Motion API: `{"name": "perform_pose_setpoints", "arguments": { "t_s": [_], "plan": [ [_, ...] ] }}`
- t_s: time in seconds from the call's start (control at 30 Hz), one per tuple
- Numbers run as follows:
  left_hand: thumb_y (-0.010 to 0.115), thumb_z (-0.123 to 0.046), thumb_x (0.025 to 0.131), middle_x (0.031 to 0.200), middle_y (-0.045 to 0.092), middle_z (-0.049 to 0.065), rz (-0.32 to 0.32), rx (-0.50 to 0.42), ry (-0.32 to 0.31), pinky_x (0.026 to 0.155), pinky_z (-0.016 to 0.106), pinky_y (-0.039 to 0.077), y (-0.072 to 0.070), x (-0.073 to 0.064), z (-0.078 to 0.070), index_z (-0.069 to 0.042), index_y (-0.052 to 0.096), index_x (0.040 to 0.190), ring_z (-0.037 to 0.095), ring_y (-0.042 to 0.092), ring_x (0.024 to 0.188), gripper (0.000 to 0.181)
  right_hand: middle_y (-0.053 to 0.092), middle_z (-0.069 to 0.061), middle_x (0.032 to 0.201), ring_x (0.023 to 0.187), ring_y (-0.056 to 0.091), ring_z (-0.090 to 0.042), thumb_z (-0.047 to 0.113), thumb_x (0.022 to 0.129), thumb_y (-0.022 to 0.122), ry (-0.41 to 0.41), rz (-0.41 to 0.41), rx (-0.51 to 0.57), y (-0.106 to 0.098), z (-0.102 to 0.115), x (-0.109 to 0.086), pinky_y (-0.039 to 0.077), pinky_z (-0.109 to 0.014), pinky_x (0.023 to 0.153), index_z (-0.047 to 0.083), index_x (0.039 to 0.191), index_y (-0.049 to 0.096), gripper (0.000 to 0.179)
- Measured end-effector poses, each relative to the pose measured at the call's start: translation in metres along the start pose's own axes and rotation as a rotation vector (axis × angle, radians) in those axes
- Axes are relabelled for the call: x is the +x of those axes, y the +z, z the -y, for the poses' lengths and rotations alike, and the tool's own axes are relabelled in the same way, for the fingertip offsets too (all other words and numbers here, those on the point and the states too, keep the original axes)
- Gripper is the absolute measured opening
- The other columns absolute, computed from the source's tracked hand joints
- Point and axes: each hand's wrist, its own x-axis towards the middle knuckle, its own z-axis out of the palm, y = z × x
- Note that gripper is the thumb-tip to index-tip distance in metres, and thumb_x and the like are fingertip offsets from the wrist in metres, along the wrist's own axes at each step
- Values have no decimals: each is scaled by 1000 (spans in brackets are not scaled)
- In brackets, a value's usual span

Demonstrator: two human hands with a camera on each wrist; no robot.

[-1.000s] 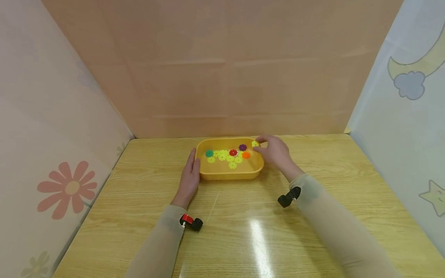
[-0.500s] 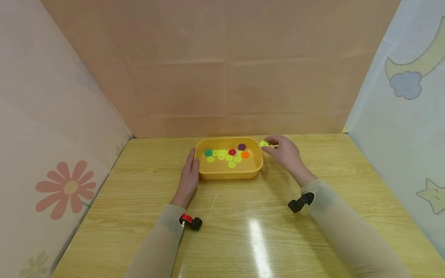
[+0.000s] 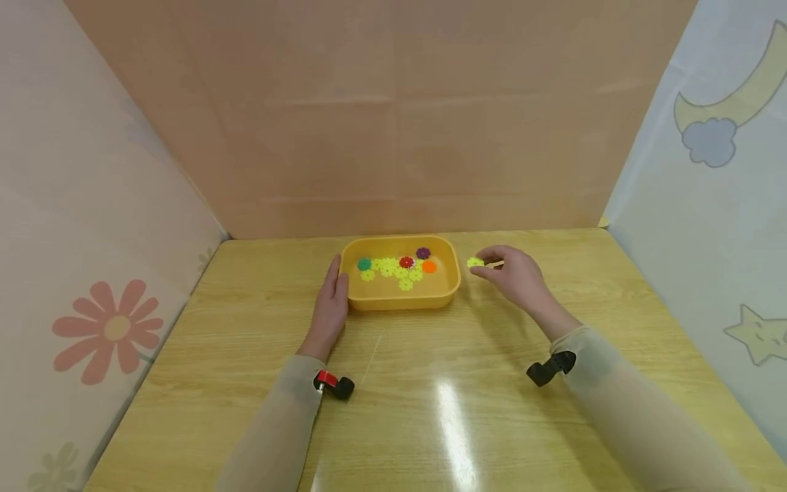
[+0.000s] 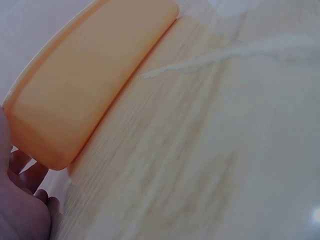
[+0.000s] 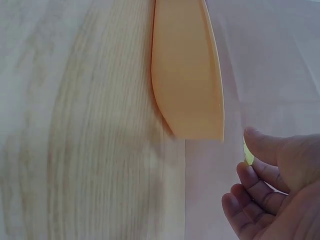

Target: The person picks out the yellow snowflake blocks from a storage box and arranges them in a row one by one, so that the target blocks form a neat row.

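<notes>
My right hand (image 3: 516,277) pinches a yellow snowflake disc (image 3: 475,262) between thumb and fingertips, just right of the yellow plastic tray (image 3: 399,303). In the right wrist view the same disc (image 5: 248,152) shows edge-on at the fingertips. My left hand (image 3: 330,307) rests against the left end of the tray, its fingers lying along the outer wall. Inside lie several yellow snowflake discs (image 3: 388,266), plus a green disc (image 3: 365,264), a red disc (image 3: 406,262), a purple disc (image 3: 423,253) and an orange disc (image 3: 429,267). The left wrist view shows fingers (image 4: 32,177) by a tray corner.
The wooden table (image 3: 393,383) carries the tray near its back edge. A brown paper-like panel (image 3: 393,123) rises behind it. Pale printed walls stand at the left (image 3: 117,205) and right (image 3: 695,225). Each wrist wears a small black camera (image 3: 551,369).
My right hand has moved from over the tray's right rim out to the right, carrying the yellow snowflake disc. The left hand stays against the tray; the whole view shifts slightly.
</notes>
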Motion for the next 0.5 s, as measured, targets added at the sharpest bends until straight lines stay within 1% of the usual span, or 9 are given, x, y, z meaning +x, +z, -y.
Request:
{"name": "perform_pose_setpoints", "arguments": {
  "t_s": [0.23,0.37,0.5],
  "plan": [
    [31,-44,122,184,18,-3,5,5,-3,136,49,15,-1,0,-2,-21,16,179,21,15,168,64,73,-19,130,116,73,-43,32,103,83,-4,12,5,4,7,-15,60,-59,98,5,135,75,43],
    [31,-44,122,183,18,-4,7,-3,-4,137,48,15,-1,0,-2,-20,16,179,20,15,168,64,74,-17,128,114,74,-40,31,102,84,-7,24,14,8,11,-23,62,-56,96,6,132,76,40],
    [29,-52,121,183,18,-4,10,-9,-1,136,47,16,-2,0,-2,-20,16,179,19,16,168,68,74,-15,128,112,73,-38,31,101,85,-12,33,20,14,16,-32,63,-54,96,7,131,77,39]
  ]
}}
